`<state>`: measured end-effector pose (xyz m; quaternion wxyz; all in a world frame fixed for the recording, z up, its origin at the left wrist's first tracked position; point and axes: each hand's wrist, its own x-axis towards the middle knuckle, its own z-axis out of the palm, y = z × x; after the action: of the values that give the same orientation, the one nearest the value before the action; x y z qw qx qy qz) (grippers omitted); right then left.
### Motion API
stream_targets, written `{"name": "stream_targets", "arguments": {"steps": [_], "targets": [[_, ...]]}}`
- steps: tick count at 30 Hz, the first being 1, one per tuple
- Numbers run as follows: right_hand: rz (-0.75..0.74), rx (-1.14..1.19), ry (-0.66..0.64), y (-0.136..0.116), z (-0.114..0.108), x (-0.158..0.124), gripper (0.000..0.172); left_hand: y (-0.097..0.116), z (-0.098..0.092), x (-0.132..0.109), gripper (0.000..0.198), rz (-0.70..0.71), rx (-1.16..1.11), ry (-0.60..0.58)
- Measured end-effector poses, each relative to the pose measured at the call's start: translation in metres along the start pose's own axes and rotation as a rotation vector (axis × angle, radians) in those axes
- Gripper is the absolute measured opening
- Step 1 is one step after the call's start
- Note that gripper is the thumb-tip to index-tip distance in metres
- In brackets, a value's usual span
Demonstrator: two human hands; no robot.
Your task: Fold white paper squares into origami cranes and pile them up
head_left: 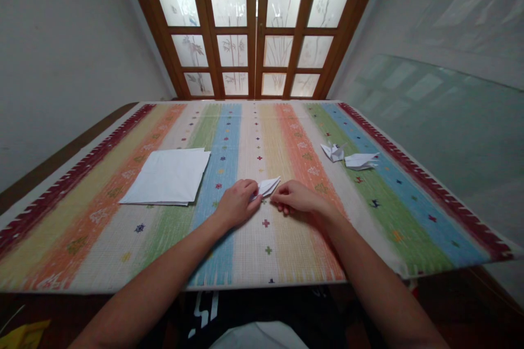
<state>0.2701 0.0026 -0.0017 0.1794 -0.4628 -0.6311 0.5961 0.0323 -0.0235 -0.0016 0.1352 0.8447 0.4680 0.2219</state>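
Note:
A small piece of folded white paper [269, 186], narrowing to a point at its right end, lies near the middle of the striped cloth. My left hand [238, 203] is closed on its left end, thumb and fingers covering that part. Just right of the paper, my right hand [295, 196] has its fingers curled and the fingertips drawn together beside the paper's edge. Whether anything is pinched between them is hidden.
Left of my hands lies a stack of white paper sheets [167, 177]. Two folded paper pieces, one crumpled-looking [333, 152] and one longer [361, 161], sit at the right. The striped tablecloth [286, 262] covers the table, with wooden glazed doors [256, 38] behind it.

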Motion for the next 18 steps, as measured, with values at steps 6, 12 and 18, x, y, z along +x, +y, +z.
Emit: {"name": "stream_targets", "arguments": {"steps": [6,12,18], "targets": [[-0.035,0.241,0.030,0.005,0.018,0.016,0.028,0.002,0.003,0.001,0.013,0.017,-0.023,0.029],[-0.145,0.437,0.163,0.001,0.032,0.025,0.031,0.001,0.005,0.004,0.018,-0.032,-0.152,0.123],[-0.192,0.541,0.221,-0.005,0.041,0.026,0.038,0.004,0.003,0.007,0.018,-0.048,-0.308,0.215]]}}
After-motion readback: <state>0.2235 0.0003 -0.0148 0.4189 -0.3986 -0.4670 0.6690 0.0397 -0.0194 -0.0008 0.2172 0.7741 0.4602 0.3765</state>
